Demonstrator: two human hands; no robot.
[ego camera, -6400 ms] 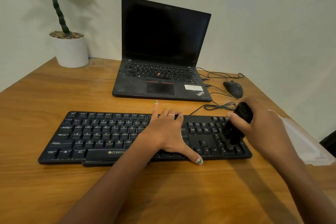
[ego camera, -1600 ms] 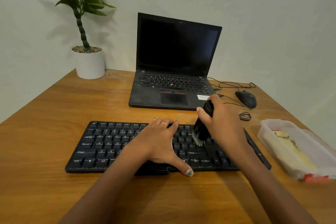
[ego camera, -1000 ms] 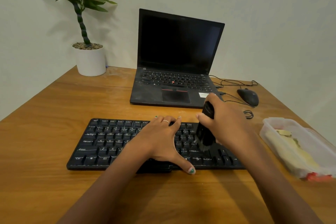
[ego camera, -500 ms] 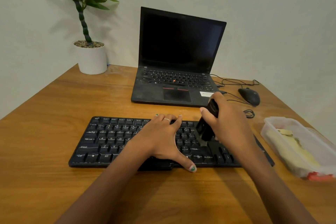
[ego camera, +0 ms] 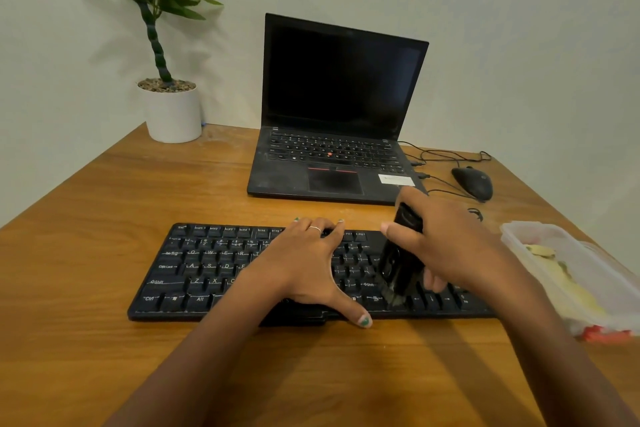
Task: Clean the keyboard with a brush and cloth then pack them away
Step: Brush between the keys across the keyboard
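A black keyboard [ego camera: 207,270] lies across the wooden desk in front of me. My left hand [ego camera: 304,263] rests flat on its middle keys, fingers spread, thumb over the front edge. My right hand [ego camera: 446,250] grips a black brush [ego camera: 398,260], held nearly upright, with its pale bristles down on the bottom key rows right of centre. A yellow cloth [ego camera: 561,281] lies inside a clear plastic container [ego camera: 519,232] at the right.
An open black laptop [ego camera: 332,163] stands behind the keyboard. A black mouse [ego camera: 474,182] and its cables lie to the laptop's right. A potted plant [ego camera: 171,111] stands at the back left corner. The container has a red clip at its near end.
The brush has swept toward me, from the upper key rows down to the bottom rows. My left hand has stayed pressed on the keyboard.
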